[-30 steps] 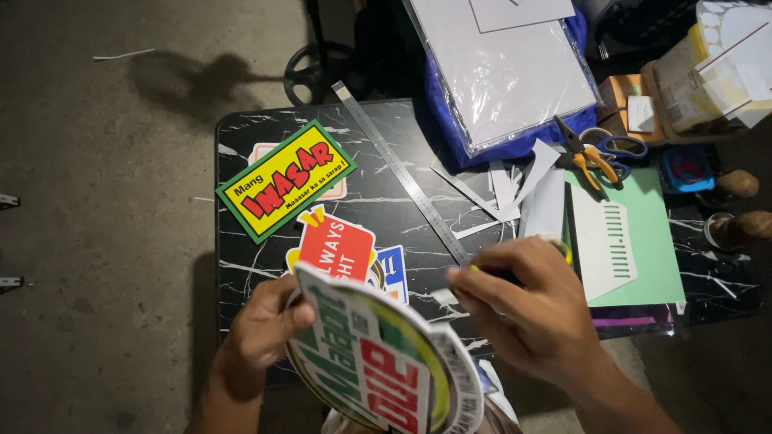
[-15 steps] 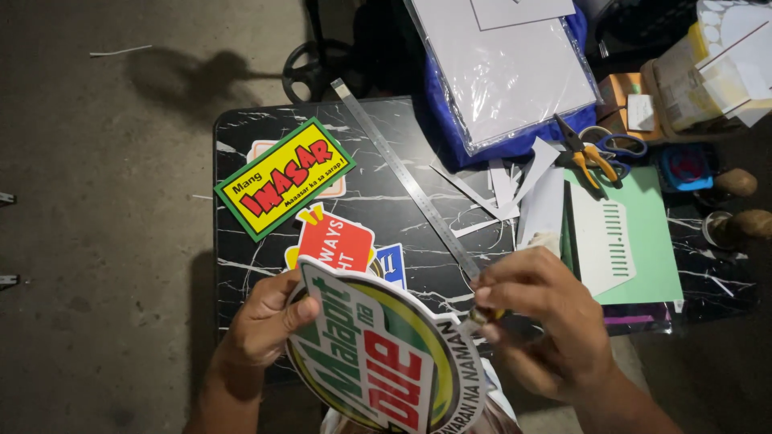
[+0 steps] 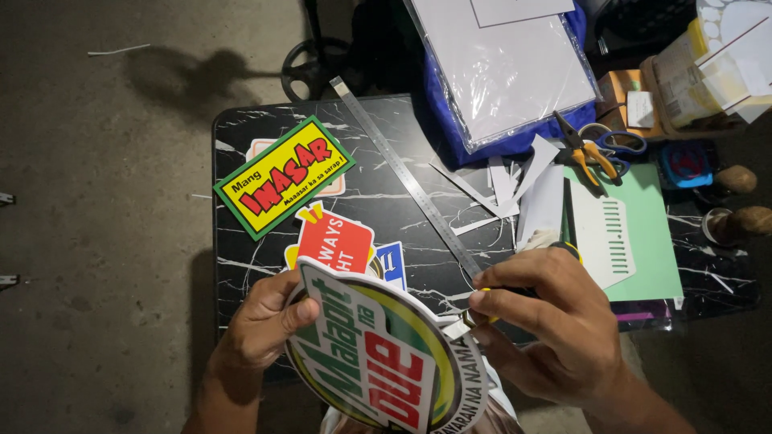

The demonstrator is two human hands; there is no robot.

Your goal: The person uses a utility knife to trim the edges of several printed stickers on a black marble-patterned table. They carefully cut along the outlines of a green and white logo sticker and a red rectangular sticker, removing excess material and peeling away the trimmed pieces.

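Note:
My left hand [image 3: 259, 323] grips the left edge of a round printed sign [image 3: 378, 354] in green, yellow, red and white, held tilted over the near edge of a black marble-patterned table [image 3: 241, 128]. My right hand [image 3: 555, 321] holds a yellow-handled cutter [image 3: 474, 317] whose blade tip meets the sign's right rim. A long steel ruler [image 3: 402, 173] lies diagonally on the table just beyond the hands.
A yellow-green rectangular sign [image 3: 281, 175] and a red cut-out sign [image 3: 334, 241] lie on the table's left half. White paper scraps [image 3: 503, 181], orange-handled scissors [image 3: 587, 149], a green cutting mat [image 3: 643, 233] and a plastic-wrapped sheet stack [image 3: 503, 64] sit to the right and behind.
The round sign has turned to face more upward and leftward. My right hand has dropped from the table surface toward the sign's right rim with the cutter.

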